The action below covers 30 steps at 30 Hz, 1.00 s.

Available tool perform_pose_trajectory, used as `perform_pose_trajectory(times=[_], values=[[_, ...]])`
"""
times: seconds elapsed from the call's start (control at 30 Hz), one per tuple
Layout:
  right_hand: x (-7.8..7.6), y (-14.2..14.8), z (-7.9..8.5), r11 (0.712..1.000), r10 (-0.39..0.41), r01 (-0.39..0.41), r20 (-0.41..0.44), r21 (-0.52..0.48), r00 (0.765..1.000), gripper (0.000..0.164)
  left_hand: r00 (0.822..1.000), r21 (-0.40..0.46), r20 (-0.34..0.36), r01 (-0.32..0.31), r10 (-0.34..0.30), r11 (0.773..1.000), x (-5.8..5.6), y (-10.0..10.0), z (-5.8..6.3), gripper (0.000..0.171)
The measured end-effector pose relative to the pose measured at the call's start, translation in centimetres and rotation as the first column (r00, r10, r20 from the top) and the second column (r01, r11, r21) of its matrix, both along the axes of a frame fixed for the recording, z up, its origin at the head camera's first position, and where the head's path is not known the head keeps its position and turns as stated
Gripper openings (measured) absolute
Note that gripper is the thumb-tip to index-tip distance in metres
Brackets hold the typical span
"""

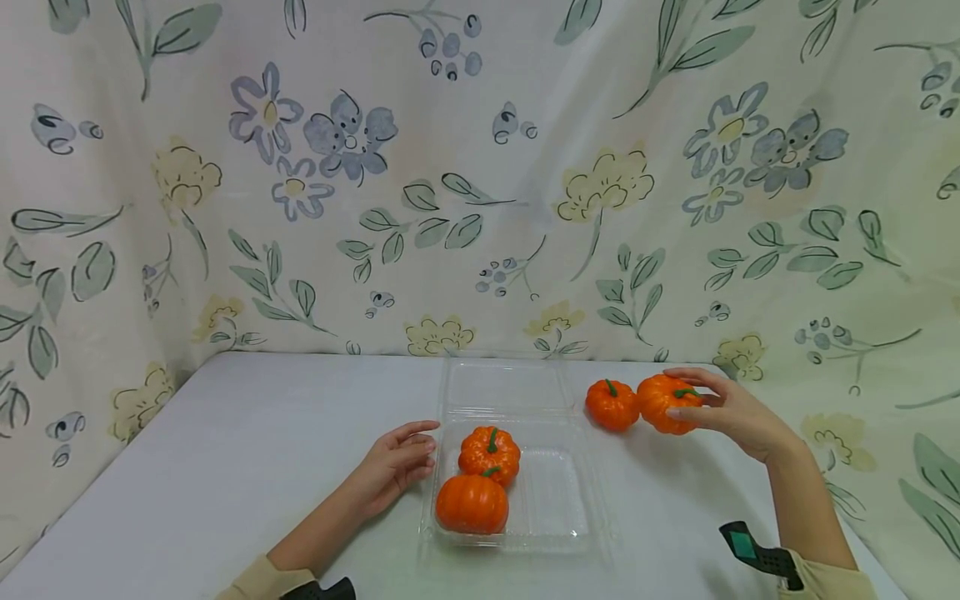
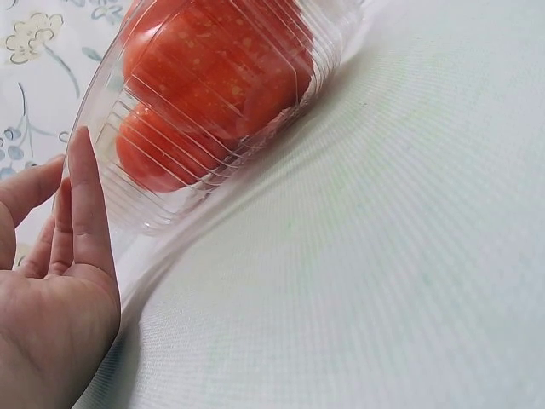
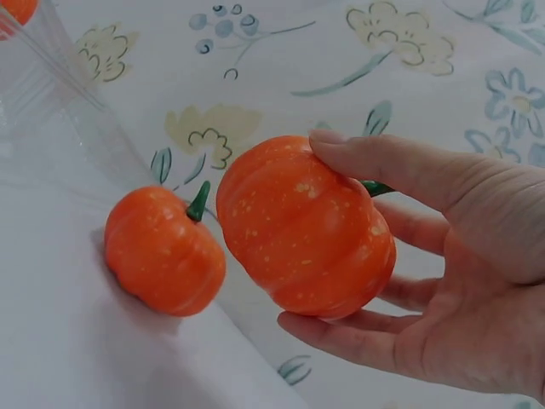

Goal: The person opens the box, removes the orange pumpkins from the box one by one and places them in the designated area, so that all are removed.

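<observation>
My right hand (image 1: 738, 415) grips a small orange pumpkin (image 3: 306, 226) between thumb and fingers, its green stem toward the palm. Just left of it another pumpkin (image 1: 612, 406) sits on the table beside the clear plastic container (image 1: 555, 500). Two more pumpkins lie in the container's left half, a rear pumpkin (image 1: 489, 450) and a front pumpkin (image 1: 472, 505). My left hand (image 1: 396, 467) is at the container's left side with fingers extended, fingertips right at the rim. In the left wrist view, the pumpkins show through the ribbed plastic wall.
The container's clear lid (image 1: 506, 385) lies folded back behind it, toward the far table edge. A white table (image 1: 300, 425) carries everything, and a floral curtain (image 1: 450, 192) hangs behind it. Dark bands (image 1: 757, 554) circle the wrists.
</observation>
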State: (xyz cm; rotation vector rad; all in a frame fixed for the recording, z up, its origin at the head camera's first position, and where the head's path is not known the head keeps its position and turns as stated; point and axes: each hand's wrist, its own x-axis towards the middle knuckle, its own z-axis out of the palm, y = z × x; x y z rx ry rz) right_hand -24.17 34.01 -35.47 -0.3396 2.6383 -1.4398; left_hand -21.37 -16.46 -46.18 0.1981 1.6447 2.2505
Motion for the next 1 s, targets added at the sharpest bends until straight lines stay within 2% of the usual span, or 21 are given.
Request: perform_pose_trajectory(times=[0.43, 0.63, 1.0], values=[[-0.7, 1.0, -1.6, 0.995, -0.092, 0.092, 0.001, 0.035, 0.996, 0.069, 1.0, -0.003, -0.004, 0.005, -0.005, 1.0, -0.1, 0.0, -0.1, 0.04], [-1.1, 1.4, -2.4, 0.986, -0.157, 0.157, 0.002, 0.061, 0.988, 0.071, 1.0, 0.003, -0.001, 0.005, -0.005, 1.0, -0.1, 0.0, -0.1, 0.04], [-1.6, 1.7, -3.7, 0.971, -0.237, 0.235, 0.031, 0.044, 0.971, 0.075, 1.0, 0.006, 0.001, 0.002, -0.002, 1.0, -0.1, 0.0, -0.1, 0.039]])
